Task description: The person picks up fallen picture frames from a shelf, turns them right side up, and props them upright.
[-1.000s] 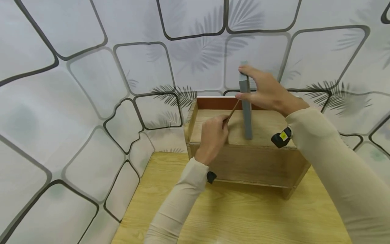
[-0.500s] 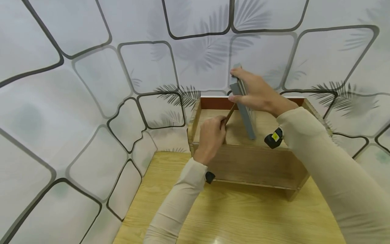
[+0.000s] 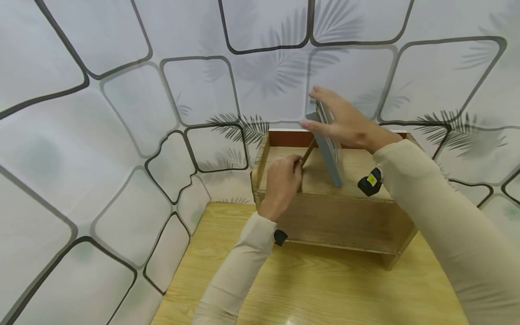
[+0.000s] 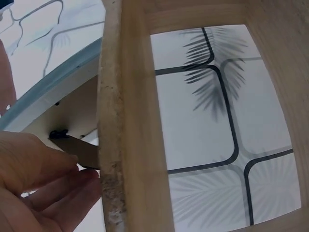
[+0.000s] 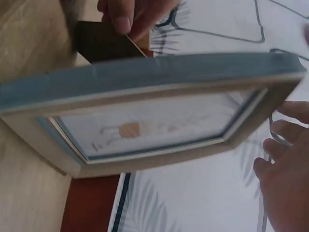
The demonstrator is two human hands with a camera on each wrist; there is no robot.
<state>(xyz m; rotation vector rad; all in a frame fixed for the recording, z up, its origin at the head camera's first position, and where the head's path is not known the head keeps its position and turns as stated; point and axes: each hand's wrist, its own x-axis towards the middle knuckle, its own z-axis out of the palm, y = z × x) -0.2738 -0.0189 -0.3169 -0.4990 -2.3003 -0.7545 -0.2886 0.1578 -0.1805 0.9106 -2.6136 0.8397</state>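
Observation:
A picture frame (image 3: 327,155) with a blue-grey edge stands on the upper board of a wooden shelf unit (image 3: 333,216), leaning back. In the right wrist view its glass front shows a pale print with an orange shape. My left hand (image 3: 281,183) pinches the brown fold-out stand leg (image 4: 79,151) behind the picture frame. The leg's hinge shows dark against the backing in the left wrist view. My right hand (image 3: 345,118) is by the frame's top corner, fingers spread and fairly straight; in the right wrist view those fingers (image 5: 285,137) are apart from the frame.
The shelf unit has raised sides and a red-brown back strip (image 3: 284,138), with an open compartment below. It stands on a yellow wood-grain table (image 3: 308,289). Patterned wall covering (image 3: 195,90) closes in the back and left side.
The picture frame has tilted, its top going left while the bottom edge slid slightly right. My right hand moved left with it, then loosened its grip on the top. My left hand keeps the leg.

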